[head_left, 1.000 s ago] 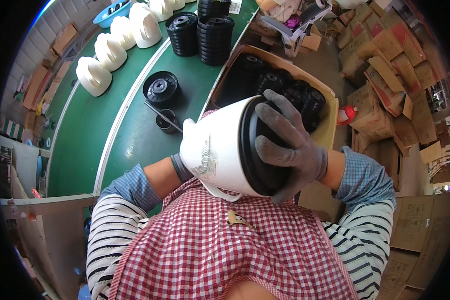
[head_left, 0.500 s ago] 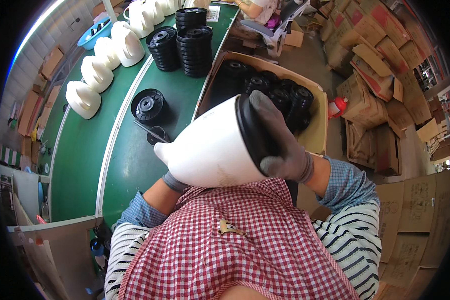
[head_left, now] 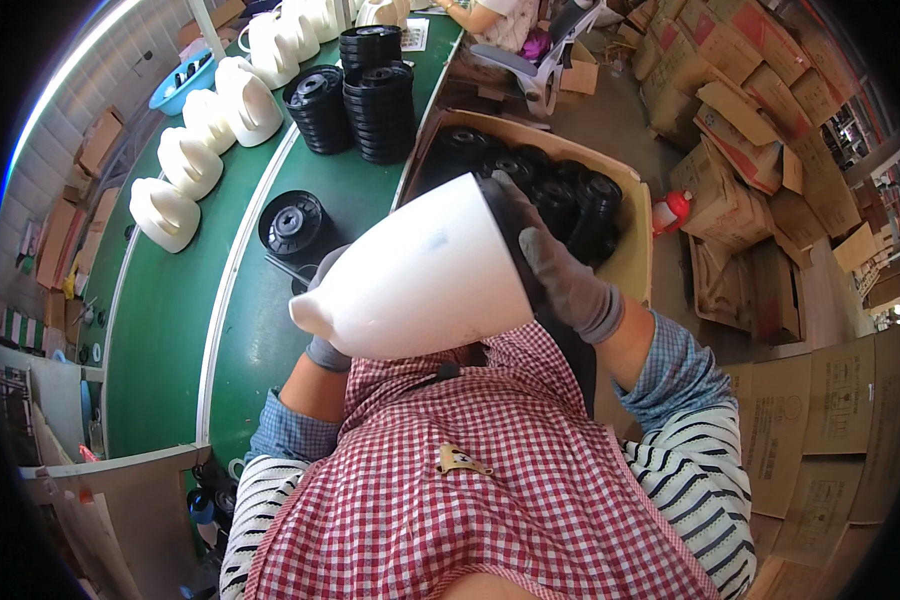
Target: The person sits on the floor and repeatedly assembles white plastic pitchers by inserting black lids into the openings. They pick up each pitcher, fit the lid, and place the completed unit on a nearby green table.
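A white jug-shaped kettle body (head_left: 420, 275) with a small spout lies tilted on its side in front of my chest. Its wide end, to the right, carries a black round base (head_left: 511, 230). My right hand (head_left: 570, 278), in a grey glove, presses on that base with its fingers curved round the edge. My left hand (head_left: 327, 354), gloved too, supports the narrow spout end from behind; most of its fingers are hidden by the white body. On the green table just beyond lies a black round base part (head_left: 295, 224), with a dark ring and a thin tool (head_left: 288, 268) partly covered.
More white kettle bodies (head_left: 246, 103) line the table's left side. Stacks of black bases (head_left: 380, 110) stand farther back. A carton (head_left: 642, 215) of black parts sits right of the table. A blue basin (head_left: 182, 84), a seated person's arm (head_left: 475, 16) and piled cardboard boxes (head_left: 740, 190) surround this.
The kettle body has shifted slightly left and turned, and its black base now shows less. My right hand has moved with it. Some left fingers now show behind the spout end.
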A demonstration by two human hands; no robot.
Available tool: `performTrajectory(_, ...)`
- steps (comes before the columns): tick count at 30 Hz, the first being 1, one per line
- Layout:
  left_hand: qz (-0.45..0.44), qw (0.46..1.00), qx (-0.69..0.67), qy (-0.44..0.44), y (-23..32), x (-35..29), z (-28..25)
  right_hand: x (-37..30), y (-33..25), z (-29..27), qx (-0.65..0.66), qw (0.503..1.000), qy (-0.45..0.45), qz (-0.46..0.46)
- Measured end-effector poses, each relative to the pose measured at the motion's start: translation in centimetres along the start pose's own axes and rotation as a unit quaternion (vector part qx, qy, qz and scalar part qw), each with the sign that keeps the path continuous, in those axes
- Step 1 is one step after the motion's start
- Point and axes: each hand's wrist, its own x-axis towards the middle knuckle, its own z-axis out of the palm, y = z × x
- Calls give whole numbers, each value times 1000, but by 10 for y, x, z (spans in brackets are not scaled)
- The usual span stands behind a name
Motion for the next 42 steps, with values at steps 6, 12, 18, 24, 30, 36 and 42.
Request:
performTrajectory(6, -67, 992, 64, 89, -3, 4, 16, -14, -7, -7, -430, 842, -92, -312)
performTrajectory(12, -138, 957, 170, 192, 1, 8, 21, -15, -28, -8, -428, 816, -134, -366)
performTrajectory(18, -25, 967, 241, 84, -12, 4, 24, -5, 3, -9, -229, 959, -30, -166)
performTrajectory(24, -12, 898, 430, 95, 11, -19, -23, -11, 18, -1, -105, 991, 22, -75)
performTrajectory(30, -94, 982, -108, 122, -15, 4, 4, -27, 0, -3, -352, 898, -42, -262)
performTrajectory(36, 49, 774, 615, 141, 29, 2, -8, -25, 69, -18, 112, 993, 5, -37)
performTrajectory(42, -143, 982, 64, 109, 7, 22, 13, -43, 19, -4, -447, 868, -13, -217)
